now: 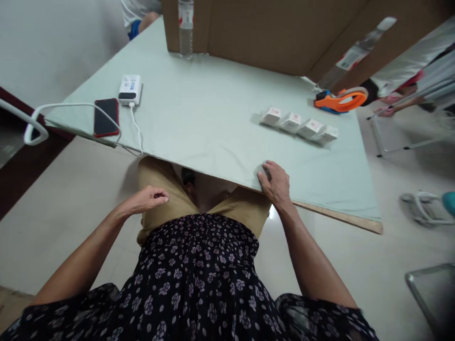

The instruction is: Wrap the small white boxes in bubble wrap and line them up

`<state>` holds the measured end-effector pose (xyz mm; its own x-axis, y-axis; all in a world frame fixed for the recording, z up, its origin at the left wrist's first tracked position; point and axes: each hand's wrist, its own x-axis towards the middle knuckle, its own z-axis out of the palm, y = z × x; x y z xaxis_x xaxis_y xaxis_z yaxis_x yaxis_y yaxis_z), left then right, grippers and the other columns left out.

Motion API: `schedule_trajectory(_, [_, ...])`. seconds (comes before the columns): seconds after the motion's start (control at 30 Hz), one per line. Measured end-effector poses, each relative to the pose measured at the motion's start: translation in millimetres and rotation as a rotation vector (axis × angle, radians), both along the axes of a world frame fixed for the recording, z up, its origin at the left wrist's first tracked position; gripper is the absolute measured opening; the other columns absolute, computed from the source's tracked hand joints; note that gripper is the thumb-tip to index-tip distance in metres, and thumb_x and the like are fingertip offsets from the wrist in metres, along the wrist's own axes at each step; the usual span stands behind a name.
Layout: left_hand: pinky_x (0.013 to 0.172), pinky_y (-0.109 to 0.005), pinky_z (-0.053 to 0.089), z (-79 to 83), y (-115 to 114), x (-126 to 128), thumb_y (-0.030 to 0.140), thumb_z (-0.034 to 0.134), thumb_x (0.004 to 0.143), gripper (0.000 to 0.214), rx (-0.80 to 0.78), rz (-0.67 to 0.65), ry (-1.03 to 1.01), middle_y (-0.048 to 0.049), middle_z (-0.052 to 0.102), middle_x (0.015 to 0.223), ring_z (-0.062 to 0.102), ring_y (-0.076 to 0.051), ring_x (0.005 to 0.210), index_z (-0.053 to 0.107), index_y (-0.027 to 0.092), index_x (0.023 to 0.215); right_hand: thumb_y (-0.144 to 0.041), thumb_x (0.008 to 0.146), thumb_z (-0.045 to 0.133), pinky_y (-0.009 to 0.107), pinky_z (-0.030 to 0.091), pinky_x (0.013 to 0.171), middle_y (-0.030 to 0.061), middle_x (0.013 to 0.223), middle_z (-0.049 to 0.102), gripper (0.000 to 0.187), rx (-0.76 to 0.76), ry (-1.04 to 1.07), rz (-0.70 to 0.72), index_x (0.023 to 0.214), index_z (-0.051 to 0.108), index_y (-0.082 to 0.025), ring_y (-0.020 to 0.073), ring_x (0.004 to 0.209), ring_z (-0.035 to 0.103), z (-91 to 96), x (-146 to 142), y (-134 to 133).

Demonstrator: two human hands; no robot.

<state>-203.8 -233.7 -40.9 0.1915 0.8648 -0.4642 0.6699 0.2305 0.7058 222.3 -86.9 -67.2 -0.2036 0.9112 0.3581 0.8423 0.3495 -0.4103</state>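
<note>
My left hand [150, 198] hovers by my thigh, in front of the table edge, with its fingers loosely curled and nothing seen in them. On the front edge of the pale green tabletop [199, 113] rests my right hand [276, 183], thumb and fingers apart and holding nothing. Beyond it lies a slanting row of several small white boxes [292, 121] with red marks, apparently in clear wrap. A white power bank [130, 90] with a cable plugged in and a red-edged phone [106, 117] are at the table's left.
A large cardboard box [256, 33] stands at the back. Clear plastic bottles stand before it, one left [186, 35] and one right [351, 57]. An orange tape dispenser [341, 100] sits at the right rear. Other people, partly visible, are beyond the table. A metal-framed stool [432, 289] is at right.
</note>
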Motion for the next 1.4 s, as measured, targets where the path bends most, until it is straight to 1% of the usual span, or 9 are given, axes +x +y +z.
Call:
schedule_trajectory(0.13, [0.060, -0.024, 0.037, -13.1, 26.9, 3.2, 0.045, 0.054, 0.078, 0.033, -0.001, -0.105, -0.016, -0.0002, 0.062, 0.070, 0.052, -0.015, 0.065, 0.070, 0.017, 0.084, -0.037, 0.092, 0.048, 0.049, 0.043, 0.105, 0.0146, 0.125, 0.068, 0.031, 0.039, -0.042, -0.080, 0.107, 0.068, -0.019, 0.0294, 0.120, 0.059, 0.8, -11.9, -10.4])
schedule_trajectory(0.23, [0.059, -0.024, 0.036, -22.5, 50.3, 12.0, 0.044, 0.052, 0.078, 0.031, 0.040, -0.130, -0.045, 0.0001, 0.061, 0.068, 0.051, -0.015, 0.063, 0.067, 0.017, 0.077, -0.034, 0.093, 0.046, 0.046, 0.043, 0.104, 0.0135, 0.123, 0.069, 0.030, 0.057, -0.070, -0.099, 0.106, 0.068, -0.019, 0.0276, 0.119, 0.060, 3.1, -15.0, -12.3])
schedule_trajectory(0.43, [0.061, -0.025, 0.039, -44.4, 80.3, 50.4, 0.046, 0.051, 0.082, 0.035, 0.068, -0.161, -0.138, -0.0021, 0.064, 0.070, 0.053, -0.015, 0.066, 0.067, 0.016, 0.075, -0.033, 0.093, 0.047, 0.045, 0.044, 0.104, 0.0122, 0.123, 0.070, 0.028, 0.071, -0.097, -0.102, 0.106, 0.068, -0.020, 0.0266, 0.119, 0.061, 5.0, -15.1, -13.6])
schedule_trajectory(0.63, [0.060, -0.025, 0.037, -61.8, 76.1, 84.1, 0.043, 0.050, 0.081, 0.033, 0.025, -0.249, -0.191, -0.0011, 0.062, 0.067, 0.053, -0.014, 0.064, 0.068, 0.015, 0.076, -0.033, 0.091, 0.049, 0.045, 0.045, 0.103, 0.0120, 0.121, 0.070, 0.028, 0.093, -0.088, -0.098, 0.105, 0.068, -0.019, 0.0273, 0.117, 0.062, 4.3, -15.2, -14.2])
schedule_trajectory(1.03, [0.058, -0.024, 0.033, -67.0, 68.3, 83.1, 0.042, 0.048, 0.080, 0.032, 0.016, -0.228, -0.184, 0.0011, 0.055, 0.061, 0.048, -0.014, 0.062, 0.061, 0.016, 0.067, -0.037, 0.089, 0.051, 0.046, 0.044, 0.103, 0.0138, 0.121, 0.070, 0.029, 0.079, -0.091, -0.072, 0.105, 0.068, -0.019, 0.0274, 0.117, 0.061, 8.0, -10.4, -14.3])
schedule_trajectory(1.1, [0.058, -0.024, 0.033, -61.5, 65.0, 83.5, 0.040, 0.048, 0.080, 0.031, 0.031, -0.222, -0.172, 0.0009, 0.056, 0.061, 0.049, -0.014, 0.062, 0.061, 0.016, 0.066, -0.037, 0.089, 0.051, 0.047, 0.044, 0.103, 0.0137, 0.121, 0.070, 0.030, 0.081, -0.089, -0.073, 0.106, 0.068, -0.019, 0.0280, 0.116, 0.062, 7.7, -10.1, -14.6])
schedule_trajectory(1.17, [0.059, -0.025, 0.034, -47.7, 61.2, 84.9, 0.038, 0.049, 0.081, 0.029, 0.027, -0.230, -0.170, 0.0006, 0.059, 0.064, 0.050, -0.014, 0.062, 0.063, 0.016, 0.069, -0.038, 0.089, 0.051, 0.048, 0.044, 0.103, 0.0135, 0.121, 0.070, 0.030, 0.085, -0.081, -0.081, 0.105, 0.068, -0.020, 0.0285, 0.116, 0.062, 6.3, -10.5, -15.5])
schedule_trajectory(1.3, [0.056, -0.025, 0.034, 5.5, 69.0, 99.0, 0.036, 0.051, 0.084, 0.027, 0.054, -0.356, -0.233, 0.0004, 0.062, 0.065, 0.052, -0.013, 0.061, 0.067, 0.017, 0.073, -0.038, 0.090, 0.051, 0.048, 0.047, 0.100, 0.0129, 0.117, 0.071, 0.028, 0.068, -0.048, -0.085, 0.100, 0.069, -0.020, 0.0285, 0.113, 0.063, 9.7, -8.4, -12.2])
schedule_trajectory(1.4, [0.068, -0.027, 0.042, 46.2, 107.5, 126.1, 0.030, 0.053, 0.085, 0.020, 0.319, -0.378, -0.237, -0.0022, 0.070, 0.080, 0.060, -0.016, 0.073, 0.069, 0.018, 0.082, -0.034, 0.088, 0.051, 0.047, 0.048, 0.098, 0.0120, 0.110, 0.072, 0.023, 0.082, -0.005, -0.066, 0.094, 0.069, -0.021, 0.0273, 0.107, 0.065, 24.2, 3.1, 8.4])
